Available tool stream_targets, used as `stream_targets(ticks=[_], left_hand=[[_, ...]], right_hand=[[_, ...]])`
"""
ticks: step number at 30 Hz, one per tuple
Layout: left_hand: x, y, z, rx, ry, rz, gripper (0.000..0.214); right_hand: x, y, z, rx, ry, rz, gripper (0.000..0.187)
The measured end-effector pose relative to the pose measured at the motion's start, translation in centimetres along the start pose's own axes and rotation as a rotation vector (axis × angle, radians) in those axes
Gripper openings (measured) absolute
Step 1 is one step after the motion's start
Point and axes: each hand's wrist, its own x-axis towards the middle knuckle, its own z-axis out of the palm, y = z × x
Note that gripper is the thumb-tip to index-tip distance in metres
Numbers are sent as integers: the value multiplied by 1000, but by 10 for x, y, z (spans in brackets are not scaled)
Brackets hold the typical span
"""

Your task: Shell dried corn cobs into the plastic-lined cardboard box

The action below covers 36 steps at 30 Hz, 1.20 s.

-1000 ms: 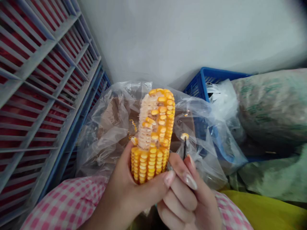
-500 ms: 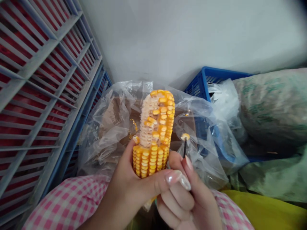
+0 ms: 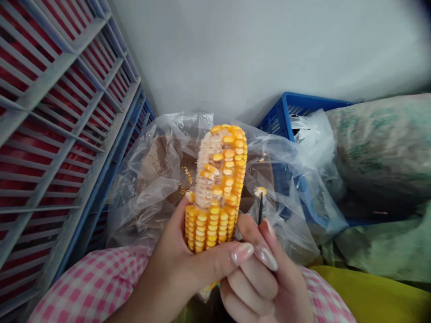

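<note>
A gray wall (image 3: 235, 54) stands at the back. A gray rack (image 3: 50, 130) with red behind it is on the left. A blue crate (image 3: 296, 107) sits on the right by a big green sack (image 3: 380, 148). A clear plastic bag (image 3: 141, 211) is in the middle, with pink checked cloth (image 3: 87, 282) and yellow cloth (image 3: 370, 291) down low

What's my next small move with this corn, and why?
Probably slide the kernel off the thin dark pick in your right hand into the clear plastic bag: it's stuck on the tip, right over the bag. Then pick again at the corn cob in your left hand, where kernels remain.
</note>
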Motion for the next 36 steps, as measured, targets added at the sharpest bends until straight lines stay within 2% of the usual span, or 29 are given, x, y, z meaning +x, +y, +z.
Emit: stream_targets(ticks=[5, 10, 13, 17, 23, 27, 30, 36], left_hand=[[-1, 1, 1, -13, 49, -13, 57], [-2, 2, 3, -17, 33, -20, 58], [-3, 4, 4, -37, 52, -15, 55], [-3, 5, 5, -15, 65, -19, 51], [-2, 7, 5, -44, -5, -8, 54], [-3, 7, 7, -19, 50, -12, 52], [-3, 6, 7, -3, 83, -25, 54], [-2, 4, 6, -28, 52, -18, 55]], right_hand=[[1, 1, 0, 0, -16, -29, 27], [3, 6, -1, 42, -24, -82, 27], [3, 6, -1, 31, -19, -74, 28], [1, 2, -1, -53, 51, -29, 31], [0, -2, 1, -71, 80, 27, 31], [0, -2, 2, -87, 118, 33, 31], [0, -1, 2, -81, 112, 21, 31], [1, -1, 0, -83, 100, 35, 33]])
